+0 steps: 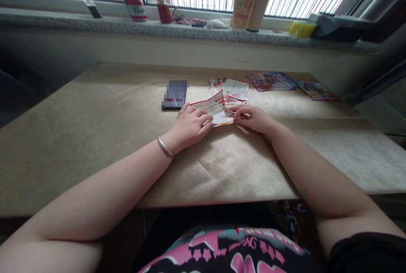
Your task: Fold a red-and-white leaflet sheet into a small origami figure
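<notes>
A creased white leaflet with red edging and printed text lies in front of me, partly raised along a fold. My left hand rests flat over its left part, fingers spread. At its right corner, my right hand pinches the paper's edge between thumb and fingers. Just behind the leaflet is a loose pile of similar printed sheets. A dark phone lies to the left, close beyond my left fingertips.
Colourful printed booklets lie at the back right, with another stack beside them. Along the windowsill stand a red can, a red bottle, a patterned cup and a yellow item. The table has a pale cover.
</notes>
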Available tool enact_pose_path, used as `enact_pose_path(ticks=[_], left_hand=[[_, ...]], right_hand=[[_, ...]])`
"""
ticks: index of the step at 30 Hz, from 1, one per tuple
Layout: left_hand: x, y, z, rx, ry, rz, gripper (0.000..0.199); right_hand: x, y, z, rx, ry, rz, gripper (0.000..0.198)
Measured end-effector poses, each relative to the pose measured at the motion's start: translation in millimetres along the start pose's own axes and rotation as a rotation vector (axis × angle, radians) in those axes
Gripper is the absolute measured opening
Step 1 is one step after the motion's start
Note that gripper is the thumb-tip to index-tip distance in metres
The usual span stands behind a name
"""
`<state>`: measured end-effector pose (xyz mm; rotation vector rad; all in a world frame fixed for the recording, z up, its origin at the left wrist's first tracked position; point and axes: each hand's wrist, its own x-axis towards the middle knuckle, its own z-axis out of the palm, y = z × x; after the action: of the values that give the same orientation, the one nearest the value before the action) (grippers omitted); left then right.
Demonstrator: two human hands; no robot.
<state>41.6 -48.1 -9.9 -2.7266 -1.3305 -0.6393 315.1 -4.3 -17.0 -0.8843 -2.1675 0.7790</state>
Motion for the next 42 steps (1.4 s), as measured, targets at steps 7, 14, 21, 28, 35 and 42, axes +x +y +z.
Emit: enact_pose_path(ticks=[7,14,21,28,35,42], left_hand=[[0,3,-2,-0.041,0.001,0.060,0.037],[-3,8,1,0.041,-0.025,0.087,0.030],[-2,7,1,0.015,-0.046,0.124,0.035],[-3,7,4,0.023,-0.063,0.123,0.037],[-2,13,-1,0.000,-0.129,0.112,0.041],[-2,19,-8,-0.044,-0.164,0.168,0.041]], right_hand=[[-2,5,-2,0.047,-0.001,0.101,0.012],[1,3,7,-0.099,-0.037,-0.072,0.011],[3,-1,17,-0.147,-0.014,-0.040,0.011],[5,-13,31,-0.250,0.227,0.051,0.010],[7,-20,34,-0.152,0.299,0.357,0.018],[8,-18,33,0.044,0.336,0.304,0.015]])
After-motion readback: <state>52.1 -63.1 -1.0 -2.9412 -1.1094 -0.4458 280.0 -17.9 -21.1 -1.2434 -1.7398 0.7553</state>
